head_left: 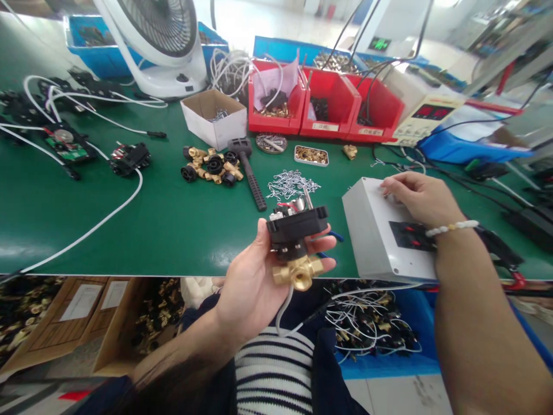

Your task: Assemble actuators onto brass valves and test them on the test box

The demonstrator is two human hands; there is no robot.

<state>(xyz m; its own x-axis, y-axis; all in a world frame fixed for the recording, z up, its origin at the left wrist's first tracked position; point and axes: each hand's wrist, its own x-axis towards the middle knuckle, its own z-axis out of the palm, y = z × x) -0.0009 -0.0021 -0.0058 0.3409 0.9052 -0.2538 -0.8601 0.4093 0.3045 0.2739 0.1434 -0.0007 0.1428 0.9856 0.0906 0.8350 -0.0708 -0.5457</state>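
My left hand point(254, 276) is closed around a motorized valve, held over the front edge of the table. Its black actuator housing point(298, 225) is uncovered on top, showing red wire and an upright metal shaft. Below the housing sits a brass valve body point(299, 272) with several ports, and a grey cable point(280, 323) hangs down from it. My right hand point(415, 196) rests on a light grey box point(367, 230). Thumb and forefinger pinch a small part at the box's far left corner, mostly hidden by the fingertips. A black panel with red parts point(410, 235) lies under the wrist.
On the green table point(173, 230) lie metal clips point(289, 185), a black mallet point(250, 173), brass fittings point(211, 166) and a small tin point(311, 155). Red bins point(328, 129), a white carton point(211, 124) and a fan point(173, 75) stand behind. Below, a blue crate point(389, 366) holds cabled valves.
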